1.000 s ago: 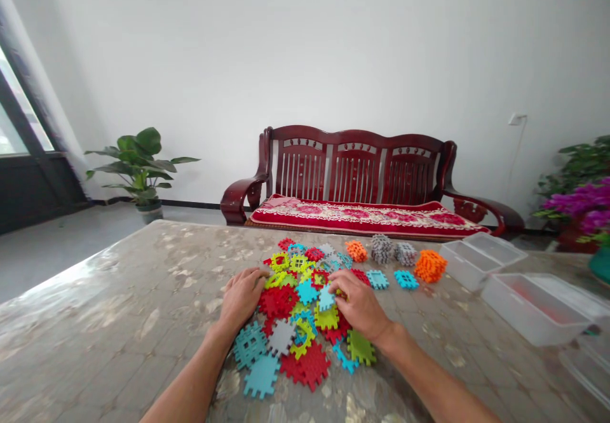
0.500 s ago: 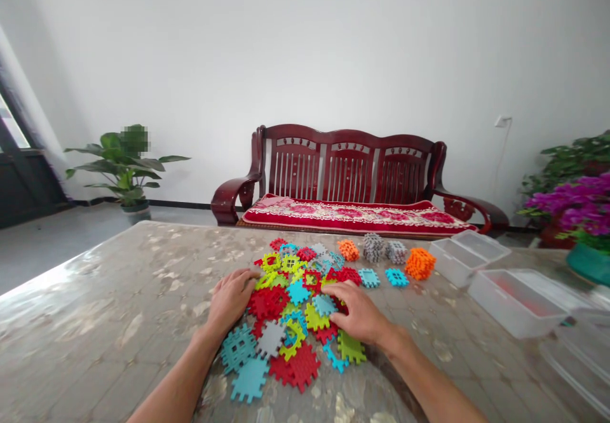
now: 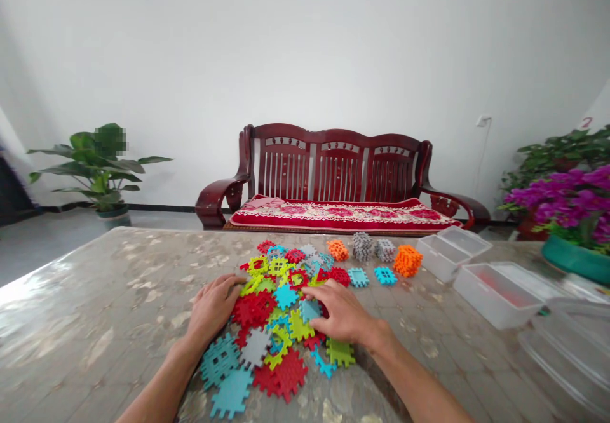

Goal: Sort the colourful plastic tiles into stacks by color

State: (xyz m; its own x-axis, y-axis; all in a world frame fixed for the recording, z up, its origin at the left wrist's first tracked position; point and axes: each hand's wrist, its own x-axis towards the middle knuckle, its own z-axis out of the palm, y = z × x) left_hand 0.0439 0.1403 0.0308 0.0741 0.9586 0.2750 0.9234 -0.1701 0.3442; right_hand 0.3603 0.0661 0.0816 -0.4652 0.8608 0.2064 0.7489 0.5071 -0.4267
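Note:
A pile of interlocking plastic tiles in red, lime, blue, teal and grey lies between my two hands. My left hand [image 3: 214, 305] rests along the pile's left edge, fingers extended, beside red tiles [image 3: 252, 308]. My right hand [image 3: 340, 312] lies over the right side, with thumb and index finger apart around a light blue tile [image 3: 309, 310]; whether it touches that tile is unclear. Near its fingertips are a bright blue tile [image 3: 286, 296] and a lime tile [image 3: 300, 326]. Closer to me lie a grey tile [image 3: 256, 347] and a teal tile [image 3: 232, 392].
Behind the pile stand orange stacked tiles [image 3: 408, 261], grey stacked tiles [image 3: 363, 246] and two blue tiles, one a frame [image 3: 385, 275]. Clear plastic boxes [image 3: 498, 305] and lids [image 3: 567, 353] sit at the right. A flowerpot [image 3: 574, 258] and a wooden bench [image 3: 333, 169] are beyond.
The view has turned slightly right, so everything appears farther left. My right hand has shifted a little left over the pile; my left hand stays at the pile's edge.

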